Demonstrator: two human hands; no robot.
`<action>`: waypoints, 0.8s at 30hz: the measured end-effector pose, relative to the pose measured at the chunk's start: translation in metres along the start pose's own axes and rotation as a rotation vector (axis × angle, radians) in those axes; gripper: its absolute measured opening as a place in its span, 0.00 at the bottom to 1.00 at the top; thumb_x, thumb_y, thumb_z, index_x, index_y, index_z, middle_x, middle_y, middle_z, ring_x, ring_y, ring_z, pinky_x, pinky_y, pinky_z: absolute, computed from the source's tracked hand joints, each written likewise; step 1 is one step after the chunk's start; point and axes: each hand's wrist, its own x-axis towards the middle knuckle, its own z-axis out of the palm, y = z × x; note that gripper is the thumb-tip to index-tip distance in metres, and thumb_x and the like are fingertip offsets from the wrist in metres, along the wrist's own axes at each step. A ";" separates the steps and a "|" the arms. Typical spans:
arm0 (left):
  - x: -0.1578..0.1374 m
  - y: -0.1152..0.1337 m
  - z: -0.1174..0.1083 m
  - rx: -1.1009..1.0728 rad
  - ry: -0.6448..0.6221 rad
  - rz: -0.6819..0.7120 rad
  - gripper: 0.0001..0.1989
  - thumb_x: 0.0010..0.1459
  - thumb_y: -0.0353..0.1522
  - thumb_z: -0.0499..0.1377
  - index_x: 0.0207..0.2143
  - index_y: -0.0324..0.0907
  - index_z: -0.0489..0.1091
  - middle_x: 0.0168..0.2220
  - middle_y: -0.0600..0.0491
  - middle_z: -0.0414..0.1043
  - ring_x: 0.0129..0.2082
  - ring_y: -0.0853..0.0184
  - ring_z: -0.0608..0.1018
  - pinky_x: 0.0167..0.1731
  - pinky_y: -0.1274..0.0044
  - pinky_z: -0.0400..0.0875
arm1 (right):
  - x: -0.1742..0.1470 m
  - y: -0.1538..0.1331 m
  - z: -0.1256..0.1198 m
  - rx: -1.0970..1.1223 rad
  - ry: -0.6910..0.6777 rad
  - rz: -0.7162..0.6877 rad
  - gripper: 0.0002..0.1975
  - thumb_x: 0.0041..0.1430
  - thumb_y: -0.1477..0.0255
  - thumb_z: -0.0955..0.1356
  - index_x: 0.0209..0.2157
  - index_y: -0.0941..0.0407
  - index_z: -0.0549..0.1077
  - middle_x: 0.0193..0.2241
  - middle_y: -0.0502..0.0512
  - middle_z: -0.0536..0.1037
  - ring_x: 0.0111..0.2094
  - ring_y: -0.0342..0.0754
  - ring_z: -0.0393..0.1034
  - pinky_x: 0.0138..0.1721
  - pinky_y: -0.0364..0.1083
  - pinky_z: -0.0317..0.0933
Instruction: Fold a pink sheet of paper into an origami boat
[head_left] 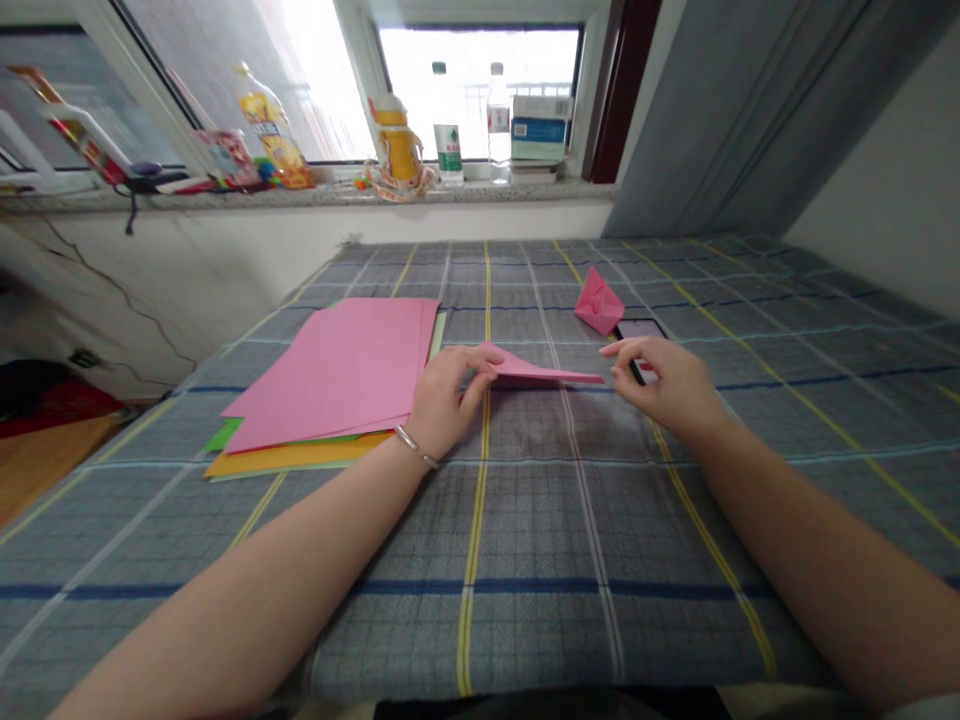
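My left hand [456, 388], with a silver bangle at the wrist, pinches the left end of a folded pink paper [536, 371]. The paper stretches to the right as a narrow, slightly raised strip. Just beyond its right tip is my right hand [660, 385], fingers curled with thumb and forefinger a little apart and nothing seen between them. Behind that hand a phone [641, 328] lies partly covered. A pink origami piece [598, 302] with a pointed top stands by the phone's far edge.
Left of my hands lies a stack of coloured sheets [345, 360], pink uppermost, orange and green below. A grey plaid cloth [540, 520] covers the surface. Bottles, a yellow flask [399, 150] and boxes [538, 130] line the windowsill [315, 200] at the back.
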 end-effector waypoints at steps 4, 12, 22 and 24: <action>0.000 0.018 0.005 0.048 -0.070 0.155 0.07 0.61 0.34 0.56 0.30 0.42 0.67 0.33 0.53 0.75 0.37 0.67 0.75 0.40 0.71 0.66 | 0.000 -0.033 0.009 0.005 -0.094 -0.195 0.12 0.53 0.66 0.70 0.39 0.53 0.71 0.40 0.54 0.79 0.43 0.52 0.71 0.45 0.51 0.63; -0.002 0.024 0.006 0.122 -0.172 0.340 0.06 0.60 0.36 0.58 0.31 0.44 0.68 0.33 0.55 0.76 0.34 0.69 0.74 0.39 0.74 0.64 | -0.005 -0.055 0.019 0.022 -0.098 -0.269 0.08 0.61 0.73 0.64 0.29 0.53 0.72 0.32 0.52 0.78 0.38 0.49 0.69 0.42 0.48 0.62; 0.000 0.018 0.006 0.218 -0.153 0.402 0.05 0.60 0.32 0.56 0.31 0.43 0.68 0.32 0.57 0.75 0.33 0.70 0.72 0.44 0.71 0.62 | -0.007 -0.059 0.019 0.069 -0.067 -0.324 0.04 0.59 0.71 0.66 0.32 0.55 0.72 0.33 0.52 0.78 0.38 0.47 0.70 0.41 0.46 0.63; -0.001 0.020 0.007 0.230 -0.165 0.454 0.04 0.60 0.32 0.56 0.32 0.44 0.69 0.33 0.57 0.75 0.33 0.71 0.72 0.47 0.71 0.61 | -0.008 -0.061 0.019 0.052 -0.069 -0.365 0.06 0.61 0.71 0.66 0.31 0.55 0.72 0.33 0.52 0.78 0.37 0.46 0.69 0.41 0.45 0.62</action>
